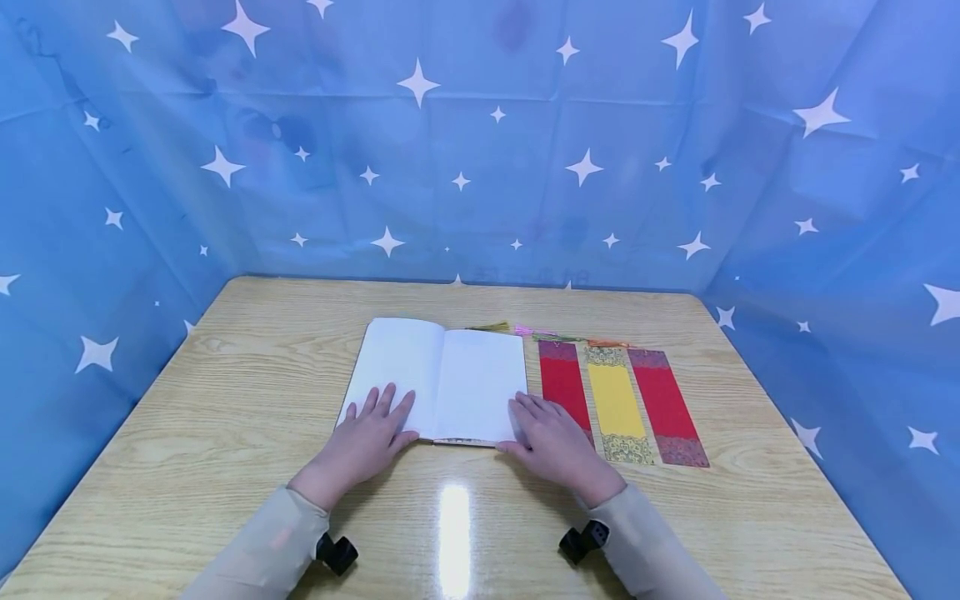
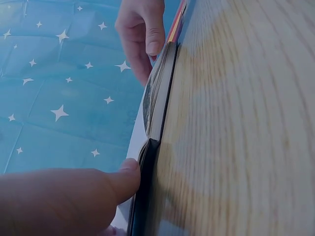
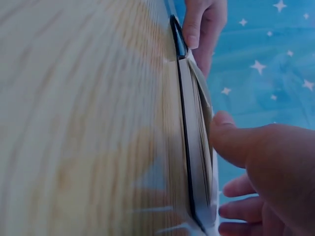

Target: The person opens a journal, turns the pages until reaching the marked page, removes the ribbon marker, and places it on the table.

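A book with blank white pages [image 1: 480, 375] lies spread on the wooden table. My left hand [image 1: 367, 442] rests on the lower part of its left page, fingers straight and spread. At the lower right corner of the right page is my right hand [image 1: 551, 437], its fingers loosely bent and the thumb at the bottom edge. In the right wrist view the right thumb [image 3: 226, 135] sits by the page edges, above the dark cover [image 3: 189, 167]. The left wrist view shows the left thumb [image 2: 125, 182] at the book's near edge.
Right of the book lie three bookmarks: a red one [image 1: 562, 383] partly behind my right hand, a yellow one [image 1: 617, 400] and another red one [image 1: 666, 400]. Coloured tassels [image 1: 555, 337] stretch along their tops. A blue star-patterned curtain [image 1: 480, 208] surrounds the table [image 1: 225, 400].
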Demonstrator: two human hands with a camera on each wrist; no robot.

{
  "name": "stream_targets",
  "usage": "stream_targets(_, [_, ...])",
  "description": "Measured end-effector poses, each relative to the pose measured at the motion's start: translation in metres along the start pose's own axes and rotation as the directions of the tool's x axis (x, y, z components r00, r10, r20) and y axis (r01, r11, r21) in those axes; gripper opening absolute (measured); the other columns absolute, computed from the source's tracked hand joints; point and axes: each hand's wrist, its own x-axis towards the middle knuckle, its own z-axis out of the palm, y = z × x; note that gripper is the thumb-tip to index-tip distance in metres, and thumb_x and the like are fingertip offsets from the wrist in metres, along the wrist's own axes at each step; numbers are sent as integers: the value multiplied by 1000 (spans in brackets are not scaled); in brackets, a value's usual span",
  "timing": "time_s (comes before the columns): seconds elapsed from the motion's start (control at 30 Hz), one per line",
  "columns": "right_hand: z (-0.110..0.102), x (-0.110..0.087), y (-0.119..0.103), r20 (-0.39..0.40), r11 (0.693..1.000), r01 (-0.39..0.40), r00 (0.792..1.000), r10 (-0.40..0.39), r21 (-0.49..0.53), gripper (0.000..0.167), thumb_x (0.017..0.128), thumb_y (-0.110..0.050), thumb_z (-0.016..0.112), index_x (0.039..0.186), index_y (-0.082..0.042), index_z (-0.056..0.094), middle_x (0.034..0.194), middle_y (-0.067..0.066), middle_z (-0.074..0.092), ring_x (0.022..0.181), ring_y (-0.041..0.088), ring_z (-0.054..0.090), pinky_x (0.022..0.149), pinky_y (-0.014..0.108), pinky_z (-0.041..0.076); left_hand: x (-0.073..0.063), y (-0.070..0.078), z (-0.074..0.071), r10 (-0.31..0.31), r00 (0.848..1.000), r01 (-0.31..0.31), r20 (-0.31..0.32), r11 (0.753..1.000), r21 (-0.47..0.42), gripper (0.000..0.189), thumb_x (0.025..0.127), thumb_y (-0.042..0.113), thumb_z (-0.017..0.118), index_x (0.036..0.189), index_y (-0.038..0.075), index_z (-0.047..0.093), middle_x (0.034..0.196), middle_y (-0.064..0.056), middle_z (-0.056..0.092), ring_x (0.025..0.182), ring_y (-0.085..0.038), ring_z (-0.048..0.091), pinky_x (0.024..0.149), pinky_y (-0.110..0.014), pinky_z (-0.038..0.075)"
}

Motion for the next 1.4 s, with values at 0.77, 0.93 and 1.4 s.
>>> stream_targets(0.77, [0, 1, -3, 3, 999, 46, 999, -46, 23, 63, 88, -44, 59, 132, 1, 50, 135, 18, 48, 127, 34, 41, 103, 49, 32, 2, 0, 3, -58, 996, 59, 69, 998, -20, 60, 96, 44, 43, 146, 12, 31, 148, -23, 24, 134, -43, 21, 97, -67, 23])
stream_targets(0.93, [-2, 3, -6, 18, 998, 51, 998, -52, 38, 56, 93, -41, 53, 133, -2, 50, 137, 16, 47, 128, 32, 40, 104, 49, 31, 2, 3, 1, -51, 997, 52, 56, 998, -22, 61, 97, 44, 43, 145, 9, 32, 147, -25, 23, 133, -46, 21, 97, -67, 24])
stream_targets(1.4, [-6, 5, -15, -17, 991, 130, 991, -130, 3, 46, 96, -34, 49, 132, -6, 52, 133, 15, 51, 124, 29, 45, 101, 48, 35, 4, 7, 2, -41, 999, 41, 28, 999, -5, 70, 93, 50, 46, 144, 5, 33, 147, -27, 22, 134, -44, 21, 98, -64, 26])
